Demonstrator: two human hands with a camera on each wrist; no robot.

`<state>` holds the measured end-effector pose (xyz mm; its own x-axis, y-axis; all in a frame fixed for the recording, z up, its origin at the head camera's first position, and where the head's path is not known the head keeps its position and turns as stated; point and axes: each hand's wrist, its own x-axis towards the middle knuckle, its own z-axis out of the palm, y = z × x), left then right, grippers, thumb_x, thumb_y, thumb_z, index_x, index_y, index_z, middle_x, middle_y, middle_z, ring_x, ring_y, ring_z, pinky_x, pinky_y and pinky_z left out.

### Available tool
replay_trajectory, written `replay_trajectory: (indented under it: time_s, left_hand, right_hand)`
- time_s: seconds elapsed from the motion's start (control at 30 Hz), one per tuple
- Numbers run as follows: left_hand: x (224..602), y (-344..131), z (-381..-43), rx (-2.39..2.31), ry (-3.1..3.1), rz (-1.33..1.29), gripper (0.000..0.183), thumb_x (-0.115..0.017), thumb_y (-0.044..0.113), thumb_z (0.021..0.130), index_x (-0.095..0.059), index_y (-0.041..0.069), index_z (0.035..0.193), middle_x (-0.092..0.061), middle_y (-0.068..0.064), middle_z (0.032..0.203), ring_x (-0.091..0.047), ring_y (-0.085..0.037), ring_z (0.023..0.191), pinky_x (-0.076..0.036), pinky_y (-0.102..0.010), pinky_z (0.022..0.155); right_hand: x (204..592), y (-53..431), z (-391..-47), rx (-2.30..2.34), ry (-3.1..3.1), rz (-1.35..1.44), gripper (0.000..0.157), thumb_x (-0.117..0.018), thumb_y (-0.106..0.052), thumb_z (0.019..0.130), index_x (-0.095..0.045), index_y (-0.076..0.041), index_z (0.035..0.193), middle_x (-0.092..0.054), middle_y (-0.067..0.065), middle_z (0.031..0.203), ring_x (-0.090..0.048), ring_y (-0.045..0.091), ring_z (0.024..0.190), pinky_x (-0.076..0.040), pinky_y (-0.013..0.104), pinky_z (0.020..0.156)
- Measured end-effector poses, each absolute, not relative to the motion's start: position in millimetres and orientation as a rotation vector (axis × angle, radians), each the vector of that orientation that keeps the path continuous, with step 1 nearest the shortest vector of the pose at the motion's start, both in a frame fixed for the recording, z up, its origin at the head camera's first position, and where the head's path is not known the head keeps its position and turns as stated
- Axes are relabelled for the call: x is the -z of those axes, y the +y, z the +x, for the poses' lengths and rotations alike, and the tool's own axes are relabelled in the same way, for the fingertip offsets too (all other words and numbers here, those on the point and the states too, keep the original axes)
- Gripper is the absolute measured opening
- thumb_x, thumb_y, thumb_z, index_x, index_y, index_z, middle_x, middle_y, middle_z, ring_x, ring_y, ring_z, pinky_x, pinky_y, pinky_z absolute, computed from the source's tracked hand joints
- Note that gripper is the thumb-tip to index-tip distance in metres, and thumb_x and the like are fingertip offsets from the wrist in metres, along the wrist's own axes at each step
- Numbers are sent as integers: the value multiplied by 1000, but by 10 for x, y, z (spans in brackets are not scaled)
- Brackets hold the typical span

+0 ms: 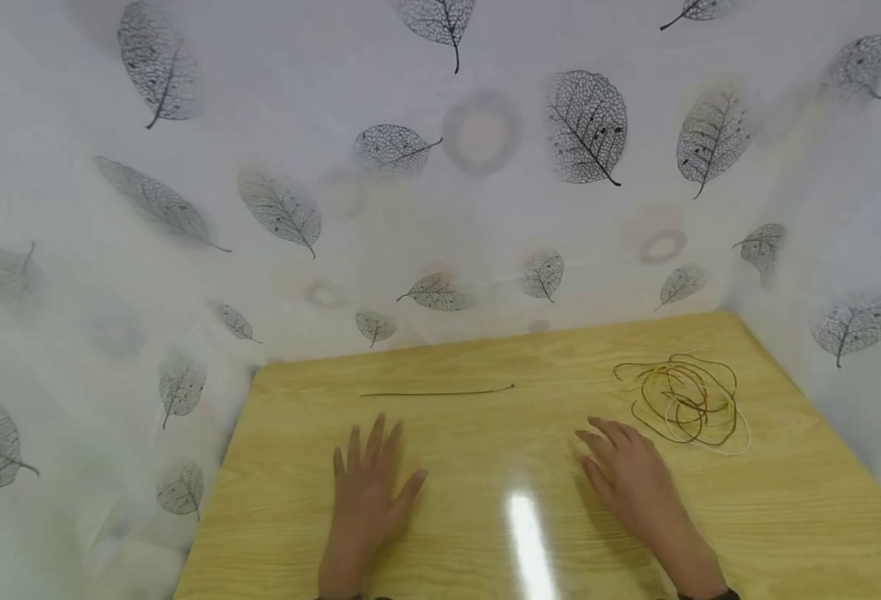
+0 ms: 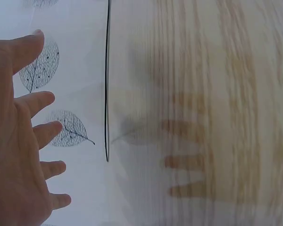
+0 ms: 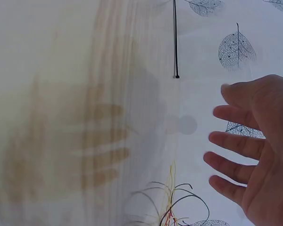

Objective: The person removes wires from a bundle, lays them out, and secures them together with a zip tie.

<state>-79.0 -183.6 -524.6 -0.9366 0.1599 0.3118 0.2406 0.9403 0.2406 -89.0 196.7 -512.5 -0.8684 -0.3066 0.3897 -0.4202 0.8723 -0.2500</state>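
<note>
A thin black cable tie (image 1: pixel 440 392) lies almost straight across the far part of the wooden table, its small head at the right end. Just short of its left part is my left hand (image 1: pixel 368 492), palm down with fingers spread and nothing held. In the left wrist view the cable tie (image 2: pixel 106 84) stays apart from the fingertips. My right hand (image 1: pixel 635 479) is over the right half of the table, its fingers loosely bent and holding nothing. Beyond it lies a loose tangle of thin wires (image 1: pixel 688 400) in yellow, red, white and dark colours. The right wrist view shows the tie's head (image 3: pixel 177 76).
The wood-grain table (image 1: pixel 485 450) has a glossy top that reflects a bright light strip. White cloth (image 1: pixel 478 208) printed with dark leaves rises behind the table and along both sides.
</note>
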Motion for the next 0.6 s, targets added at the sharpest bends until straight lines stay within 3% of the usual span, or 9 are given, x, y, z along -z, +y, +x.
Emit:
replay_trajectory:
  time_s: [0.1,0.23,0.3,0.43,0.5,0.6]
  left_hand:
    - [5219,-1760,-833,436,-2823,-348,69,-56,55,92,-44,15,147,-32,-11,156,-19,-46,140,-21,-71,103]
    - [5150,-1591,-904,475,-2884,-434,60,-65,41,91,-50,15,143,-34,-8,156,-25,-39,140,-28,-62,107]
    - [5122,-1482,-950,449,-2908,-493,56,-67,37,90,-53,15,140,-35,-8,155,-29,-37,139,-31,-58,107]
    - [5079,-1247,-1027,398,-2892,-645,49,-66,37,91,-57,14,134,-40,-11,152,-38,-39,134,-38,-56,103]
    - [5065,-1145,-1037,417,-2868,-703,46,-64,37,92,-59,13,131,-42,-12,150,-41,-39,131,-40,-56,101]
    - [5067,-1030,-1026,454,-2834,-753,42,-61,39,95,-62,13,129,-45,-12,148,-44,-40,129,-42,-55,99]
  right_hand:
    - [5075,2053,-1022,-460,-2674,534,25,-78,-16,79,-75,-6,103,-72,13,104,-64,33,92,-53,51,77]
    - [4973,2224,-1275,-437,-2639,474,17,-77,-8,78,-77,-7,95,-71,9,86,-63,27,71,-53,40,54]
    - [4929,2318,-1430,-414,-2646,452,21,-75,-3,80,-76,-7,100,-69,11,90,-60,25,65,-45,34,42]
    - [4897,2485,-1700,-364,-2739,463,44,-67,14,78,-71,-6,116,-64,19,110,-50,21,52,-30,26,36]
    - [4916,2552,-1788,-364,-2800,470,52,-64,19,74,-69,-4,119,-61,21,117,-52,23,54,-26,24,37]
    - [4969,2628,-1864,-401,-2896,453,57,-60,24,70,-69,-2,120,-61,22,120,-61,30,70,-28,24,37]
